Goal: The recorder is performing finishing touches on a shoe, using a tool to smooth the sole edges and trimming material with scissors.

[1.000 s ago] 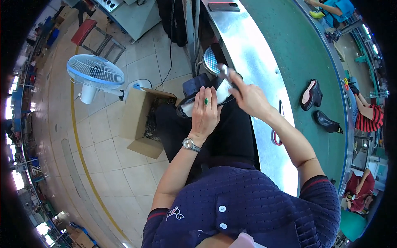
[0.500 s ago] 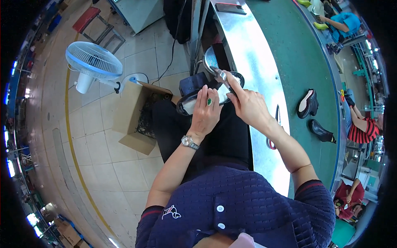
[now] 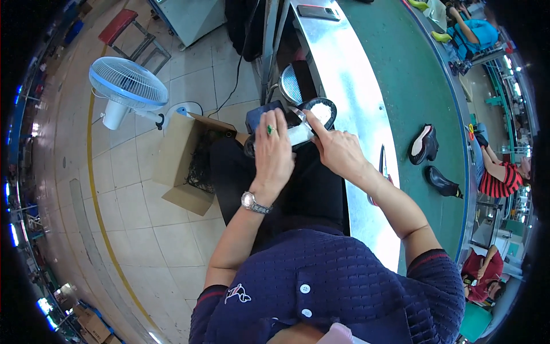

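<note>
A dark shoe [image 3: 327,107] with a white underside lies bottom up across my lap, at the inner edge of the metal bench. My left hand [image 3: 272,143], wearing a green-stoned ring and a watch, rests over the shoe's left end; its fingers are straight and close together against it. My right hand [image 3: 339,150] is closed around a shiny metal hand tool [image 3: 300,114] that resembles pincers. The tool's tip is over the middle of the shoe, close to my left fingers. My fingers hide part of the shoe and the tool's grip.
Scissors [image 3: 383,166] and a phone [image 3: 318,12] lie on the metal bench [image 3: 366,92]. Two dark shoes [image 3: 424,144] sit on the green belt [image 3: 378,34]. At my left are an opened cardboard box [image 3: 177,166], a fan [image 3: 129,83] and a red stool [image 3: 117,26]. Other people work beyond the belt.
My left hand has shifted left along the shoe and turned, uncovering some of the white underside. The tool in my right hand has dropped slightly, toward the shoe's middle.
</note>
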A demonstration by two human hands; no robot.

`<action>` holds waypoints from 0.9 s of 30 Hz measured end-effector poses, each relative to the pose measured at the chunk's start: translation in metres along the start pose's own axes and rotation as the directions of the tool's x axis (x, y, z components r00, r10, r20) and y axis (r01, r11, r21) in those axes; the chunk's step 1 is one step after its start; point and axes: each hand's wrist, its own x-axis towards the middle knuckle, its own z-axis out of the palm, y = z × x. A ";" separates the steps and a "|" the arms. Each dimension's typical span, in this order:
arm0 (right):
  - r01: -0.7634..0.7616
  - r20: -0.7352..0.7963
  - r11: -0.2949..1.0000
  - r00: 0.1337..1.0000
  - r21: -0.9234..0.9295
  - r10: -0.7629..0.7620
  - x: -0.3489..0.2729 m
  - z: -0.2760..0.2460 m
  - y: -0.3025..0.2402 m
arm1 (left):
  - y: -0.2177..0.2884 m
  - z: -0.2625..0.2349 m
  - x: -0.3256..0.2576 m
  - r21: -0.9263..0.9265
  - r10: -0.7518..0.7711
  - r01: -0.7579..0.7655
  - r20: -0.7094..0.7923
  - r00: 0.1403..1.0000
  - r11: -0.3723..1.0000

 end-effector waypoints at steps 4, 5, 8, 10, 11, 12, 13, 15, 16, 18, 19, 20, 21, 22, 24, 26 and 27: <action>0.087 0.024 0.995 0.996 -0.040 -0.086 0.003 -0.019 -0.006 | -0.021 0.014 -0.017 -0.033 0.051 -0.049 0.054 0.997 0.998; 0.095 0.030 0.995 0.995 -0.037 -0.094 0.003 -0.022 -0.012 | -0.024 0.017 -0.020 0.018 0.116 -0.116 -0.003 0.993 0.993; 0.077 -0.260 0.993 0.964 0.093 -0.051 -0.001 -0.016 -0.027 | -0.022 0.025 -0.024 0.135 0.212 -0.202 -0.065 0.975 0.970; 0.063 -0.133 0.997 0.990 0.046 -0.056 0.002 0.003 -0.024 | -0.021 0.025 -0.024 0.219 0.249 -0.235 -0.040 0.968 0.947; 0.055 -0.003 0.999 0.999 0.001 -0.055 0.003 0.005 -0.024 | -0.022 0.026 -0.024 0.216 0.253 -0.239 -0.041 0.967 0.947; 0.064 0.057 0.998 0.996 -0.024 -0.063 0.005 0.003 -0.021 | -0.023 0.027 -0.025 0.192 0.250 -0.232 -0.073 0.966 0.954; 0.069 0.061 0.997 0.996 -0.026 -0.067 0.005 -0.005 -0.026 | -0.025 0.028 -0.029 0.171 0.235 -0.216 -0.104 0.966 0.961; 0.104 -0.058 0.994 0.993 0.030 -0.102 0.005 -0.013 -0.035 | -0.029 0.031 -0.031 0.143 0.226 -0.207 -0.131 0.965 0.968; 0.109 -0.058 0.994 0.993 0.025 -0.108 0.004 -0.009 -0.036 | -0.029 0.033 -0.031 0.152 0.239 -0.216 -0.151 0.959 0.964; 0.082 -0.153 0.991 0.986 0.106 -0.065 0.003 0.002 -0.036 | -0.031 0.036 -0.032 0.173 0.272 -0.242 -0.183 0.945 0.955; 0.083 -0.156 0.991 0.986 0.103 -0.066 0.005 0.004 -0.035 | -0.032 0.035 -0.031 0.173 0.273 -0.242 -0.187 0.944 0.955; 0.077 -0.043 0.996 0.996 0.040 -0.075 0.008 0.005 -0.032 | -0.033 0.033 -0.031 0.088 0.225 -0.213 -0.177 0.958 0.973; 0.077 0.070 0.997 0.995 -0.022 -0.075 0.010 0.004 -0.030 | -0.034 0.031 -0.032 0.004 0.179 -0.180 -0.163 0.970 0.984; 0.097 0.085 0.994 0.992 -0.042 -0.093 0.011 -0.002 -0.029 | -0.029 0.019 -0.028 -0.152 0.082 -0.097 -0.099 0.992 0.984; 0.092 -0.005 0.995 0.996 0.025 -0.091 0.008 0.000 -0.036 | -0.019 -0.013 -0.022 0.013 0.049 -0.048 -0.083 0.995 0.999; 0.106 -0.091 0.990 0.991 0.090 -0.098 0.005 0.006 -0.039 | -0.026 -0.018 -0.028 0.187 0.013 -0.009 -0.020 1.000 0.982; 0.113 -0.074 0.990 0.991 0.085 -0.107 0.004 0.017 -0.037 | -0.029 -0.009 -0.032 0.188 0.009 -0.005 -0.020 1.000 0.982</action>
